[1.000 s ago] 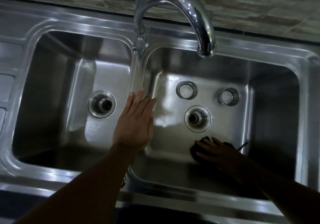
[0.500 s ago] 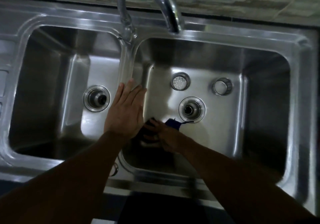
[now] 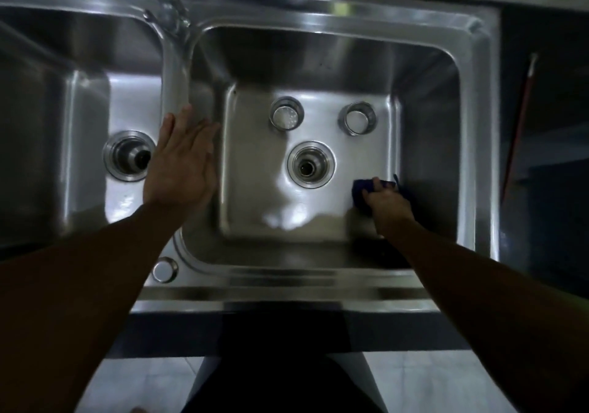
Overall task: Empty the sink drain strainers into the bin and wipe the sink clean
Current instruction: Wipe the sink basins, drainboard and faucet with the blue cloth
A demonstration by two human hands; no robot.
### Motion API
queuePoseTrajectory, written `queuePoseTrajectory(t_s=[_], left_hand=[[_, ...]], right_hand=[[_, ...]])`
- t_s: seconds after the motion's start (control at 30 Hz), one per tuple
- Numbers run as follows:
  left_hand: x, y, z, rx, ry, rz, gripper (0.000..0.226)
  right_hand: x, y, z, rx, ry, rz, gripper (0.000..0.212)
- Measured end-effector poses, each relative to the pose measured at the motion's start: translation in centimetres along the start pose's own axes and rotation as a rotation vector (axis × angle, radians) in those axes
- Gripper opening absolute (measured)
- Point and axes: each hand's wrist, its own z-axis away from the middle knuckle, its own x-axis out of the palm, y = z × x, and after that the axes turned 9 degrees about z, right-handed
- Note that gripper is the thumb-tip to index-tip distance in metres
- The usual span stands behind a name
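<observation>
Sweeping rightward across the shiny steel sink, right grip clutches a dark blue cloth; left grip rests flat, empty; wiping underway.

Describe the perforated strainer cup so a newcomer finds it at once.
In the right basin, beyond the drain, two metal cups stand side by side. The strainer is the left one, nearer the divider; its bottom is speckled with holes, the other cup looks plain inside.
</observation>
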Motion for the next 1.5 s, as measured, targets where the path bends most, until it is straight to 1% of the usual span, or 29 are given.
queuePoseTrajectory(t_s=[0.07,0.13,0.17,0.2,0.3,0.33,0.4,0.47,0.5,0.53,0.57,0.6,0.63,0.7,0.73,0.77,0.83,0.87,0.9,0.93,1.0,1.07,1.13,1.2,1.3,1.4,1.5], left_hand=[[-0.1,-0.1,0.0,-0.001,-0.023,-0.006,0.045],[-0.2,-0.1,0.0,-0.002,-0.037,-0.013,0.044],[-0.3,-0.1,0.0,0.000,-0.043,-0.018,0.043],[-0.4,-0.1,0.0,0.001,-0.052,-0.022,0.042],[-0.4,-0.1,0.1,-0.002,-0.073,-0.032,0.042],[-0.4,-0.1,0.1,0.000,-0.071,-0.029,0.041],[-0.5,-0.2,0.2,0.009,-0.065,-0.017,0.041],[-0.4,-0.4,0.3,0.016,-0.059,-0.011,0.041],[-0.3,-0.4,0.3,0.017,-0.055,-0.013,0.041],[-0.3,-0.4,0.3,0.016,-0.051,-0.012,0.042],[-0.3,-0.3,0.4,0.010,-0.049,-0.008,0.042],[-0.4,-0.1,0.5,0.003,-0.052,-0.010,0.043],[-0.4,0.1,0.6,-0.008,-0.062,-0.017,0.044],[-0.7,1.3,0.6,-0.057,-0.122,-0.004,0.050],[-0.9,2.4,0.8,-0.081,-0.190,0.048,0.056],[-1.1,3.7,1.1,-0.065,-0.283,0.129,0.062],[-1.0,7.1,2.1,0.076,-0.494,0.332,0.072],[-0.8,9.0,2.6,0.148,-0.564,0.419,0.075],[-0.6,10.8,2.8,0.207,-0.580,0.476,0.075],[-0.2,12.4,2.7,0.249,-0.562,0.509,0.070],[0.0,15.3,2.2,0.303,-0.538,0.527,0.046],[0.0,17.4,1.7,0.312,-0.546,0.506,0.028],[-0.2,19.2,1.5,0.300,-0.600,0.524,0.023],[-0.5,21.0,1.5,0.299,-0.700,0.540,0.020],[-0.6,24.3,1.5,0.302,-0.811,0.493,0.014],[-0.5,27.2,1.3,0.333,-0.826,0.455,0.009],[-0.6,30.0,0.8,0.420,-0.820,0.443,0.008]], right_hand=[[0.4,-0.9,0.4,0.047,-0.019,-0.027,0.061],[1.2,-1.9,1.5,0.028,-0.016,0.014,0.047],[1.3,-2.2,2.1,0.011,-0.014,-0.001,0.044],[1.1,-2.4,2.5,0.006,-0.025,-0.057,0.043],[-0.4,-2.9,3.4,-0.005,-0.079,-0.326,0.042],[-0.9,-3.6,3.6,-0.034,-0.095,-0.360,0.040],[-1.9,-5.8,4.3,-0.097,-0.092,-0.351,0.041],[-2.6,-8.0,5.0,-0.123,-0.073,-0.363,0.047],[-3.1,-8.7,5.5,-0.131,-0.078,-0.407,0.053],[-3.4,-9.0,5.9,-0.144,-0.079,-0.480,0.054],[-3.8,-9.1,6.5,-0.160,-0.079,-0.573,0.046],[-4.2,-8.9,7.3,-0.185,-0.064,-0.675,0.034],[-4.5,-8.8,8.1,-0.205,-0.028,-0.771,0.027],[-5.0,-8.3,10.0,-0.198,0.070,-0.977,0.025],[-5.2,-8.0,11.1,-0.182,0.120,-1.077,0.023],[-5.2,-7.6,12.0,-0.164,0.179,-1.159,0.023],[-5.3,-6.5,13.6,-0.135,0.266,-1.302,0.026],[-5.3,-5.8,14.5,-0.125,0.278,-1.367,0.026],[-5.2,-5.1,15.2,-0.130,0.278,-1.409,0.030],[-5.2,-4.4,16.0,-0.143,0.269,-1.438,0.039],[-4.9,-2.9,17.5,-0.172,0.251,-1.436,0.061],[-4.2,-1.4,18.8,-0.188,0.261,-1.388,0.067],[-3.5,0.2,20.0,-0.197,0.274,-1.337,0.064],[-2.3,1.9,21.1,-0.214,0.267,-1.272,0.058],[-0.4,4.3,23.0,-0.226,0.256,-1.219,0.052],[1.5,6.8,24.7,-0.211,0.323,-1.228,0.052],[3.3,9.4,26.1,-0.243,0.421,-1.074,0.050]])
